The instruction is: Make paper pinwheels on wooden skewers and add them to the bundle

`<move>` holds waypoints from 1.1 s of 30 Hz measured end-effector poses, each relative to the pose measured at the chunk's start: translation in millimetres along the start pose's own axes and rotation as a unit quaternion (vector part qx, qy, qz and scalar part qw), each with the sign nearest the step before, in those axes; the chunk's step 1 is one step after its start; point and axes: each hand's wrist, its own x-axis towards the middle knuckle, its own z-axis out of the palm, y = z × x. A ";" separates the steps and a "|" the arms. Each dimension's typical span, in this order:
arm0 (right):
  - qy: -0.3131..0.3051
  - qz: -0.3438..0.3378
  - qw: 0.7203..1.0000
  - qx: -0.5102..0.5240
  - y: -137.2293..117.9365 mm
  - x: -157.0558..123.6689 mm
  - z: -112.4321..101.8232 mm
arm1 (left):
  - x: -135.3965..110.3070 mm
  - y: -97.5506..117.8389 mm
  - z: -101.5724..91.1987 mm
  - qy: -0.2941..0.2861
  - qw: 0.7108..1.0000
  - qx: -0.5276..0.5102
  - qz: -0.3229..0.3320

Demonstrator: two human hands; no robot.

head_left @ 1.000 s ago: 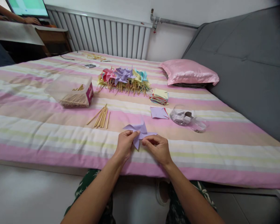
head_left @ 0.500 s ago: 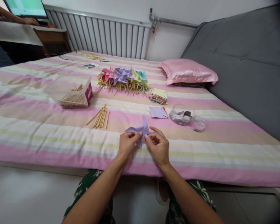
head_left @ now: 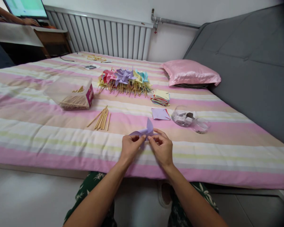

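Note:
Both hands grip a purple paper pinwheel (head_left: pixel 149 126) above the front edge of the bed. My left hand (head_left: pixel 130 145) pinches it near the centre with thumb and fingers, from the left. From the right, my right hand (head_left: pixel 162 146) pinches it close to the same spot, its outer fingers behind the paper. Folded blades stick up and out to the left; whatever lies at the centre is hidden by the thumbs. Ahead and to the left lie several loose wooden sticks (head_left: pixel 101 119). Just beyond my right hand is a purple paper square (head_left: pixel 161 114) with cut corners.
Finished pinwheels (head_left: pixel 124 77) stand massed mid-bed, beside a stack of coloured paper squares (head_left: pixel 160 97). A clear tub of sticks (head_left: pixel 75 94) is at left. Right are a round clear container (head_left: pixel 183 117) and its lid (head_left: pixel 201 125). A pink pillow (head_left: pixel 191 72) lies farther back. Another person's hand (head_left: pixel 30 21) rests top left.
The pinwheel has turned slightly in my hands, its upright blade shifting right and its lower blade becoming less visible. Both hands have moved slightly to the right; the things on the bed stay put.

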 end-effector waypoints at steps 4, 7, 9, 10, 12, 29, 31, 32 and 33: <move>-0.004 0.013 1.000 0.004 0.2 1.9 -1.7 | -1.1 2.1 0.8 -0.009 1.000 0.024 0.018; -0.004 0.016 1.000 -0.002 0.9 2.8 -1.5 | -2.2 4.5 1.3 -0.018 0.999 0.026 0.031; 0.000 0.018 1.000 -0.005 1.4 3.0 -1.0 | -2.7 5.4 1.4 -0.021 0.999 0.026 0.031; 0.001 0.019 1.000 -0.006 1.5 3.0 -0.8 | -2.7 5.5 1.4 -0.021 0.999 0.026 0.030; 0.002 0.020 1.000 -0.009 1.6 2.7 -0.4 | -2.4 4.9 1.2 -0.019 0.999 0.026 0.026; -0.004 0.013 1.000 -0.013 5.1 5.3 -3.6 | -1.1 7.5 -0.3 -0.047 0.997 0.045 0.041; -0.004 0.015 1.000 -0.011 5.4 5.8 -4.0 | -0.2 5.5 -1.0 -0.051 0.997 0.047 0.041; -0.003 0.016 1.000 -0.012 5.5 5.9 -4.1 | 0.0 4.9 -1.1 -0.052 0.997 0.048 0.040; -0.003 0.016 1.000 -0.013 5.5 6.0 -4.2 | 0.2 4.6 -1.0 -0.053 0.997 0.049 0.039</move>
